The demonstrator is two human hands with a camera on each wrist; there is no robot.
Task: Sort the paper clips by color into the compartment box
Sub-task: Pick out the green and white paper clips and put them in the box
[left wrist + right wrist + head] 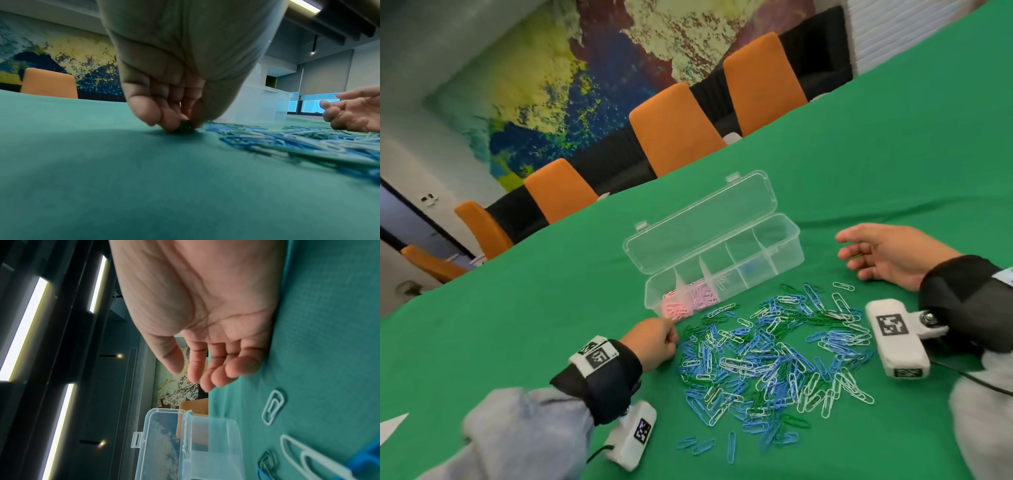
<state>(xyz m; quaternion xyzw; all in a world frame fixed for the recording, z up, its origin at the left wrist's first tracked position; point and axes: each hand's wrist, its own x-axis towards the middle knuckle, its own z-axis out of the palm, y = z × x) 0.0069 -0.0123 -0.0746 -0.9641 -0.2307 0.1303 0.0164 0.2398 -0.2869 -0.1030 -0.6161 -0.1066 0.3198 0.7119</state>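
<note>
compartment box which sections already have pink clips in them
The two sections at the left end of the compartment box, nearest the left hand, hold pink clips; the others look nearly empty.

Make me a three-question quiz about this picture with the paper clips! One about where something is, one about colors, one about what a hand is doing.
1. Where is the compartment box?
A. beyond the clip pile
B. on a chair
C. under the pile

2. What color are the paper clips in the box's leftmost compartment?
A. yellow
B. pink
C. black

3. What is the right hand doing?
A. gripping the lid
B. holding a clip
C. open, holding nothing

Answers: A, the box sits behind the loose pile; B, pink shows through the clear wall; C, its fingers are relaxed and empty.
</note>
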